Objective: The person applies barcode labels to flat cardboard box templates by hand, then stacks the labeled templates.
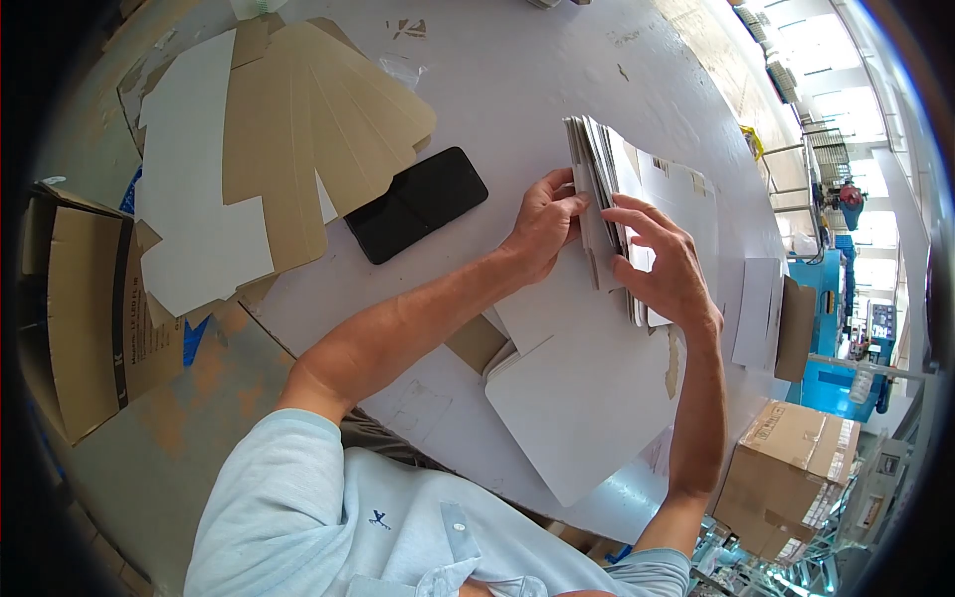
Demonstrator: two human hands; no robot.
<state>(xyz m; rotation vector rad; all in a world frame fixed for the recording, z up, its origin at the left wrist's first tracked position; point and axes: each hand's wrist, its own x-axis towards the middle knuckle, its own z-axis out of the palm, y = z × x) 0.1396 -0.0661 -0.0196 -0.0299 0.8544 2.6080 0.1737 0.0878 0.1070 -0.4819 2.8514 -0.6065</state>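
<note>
A stack of thin, flattened white-and-brown cardboard pieces [593, 149] stands on edge above the white table. My left hand [545, 221] is closed on the stack's left side, its thumb against the outer sheets. On the other side, my right hand [665, 261] has bent fingers and a thumb on the sheet edges; its exact grip is partly hidden. Beneath and in front of the stack lies a flat white cardboard sheet [577, 418]. More white card [686, 219] lies just beyond my right hand.
Fanned flat cardboard blanks [288, 139] overhang the table's [497, 70] left side, with a black phone [418, 204] beside them. An open brown carton [95, 308] stands at the far left. A taped carton [786, 478] and blue machinery [821, 308] are at the right.
</note>
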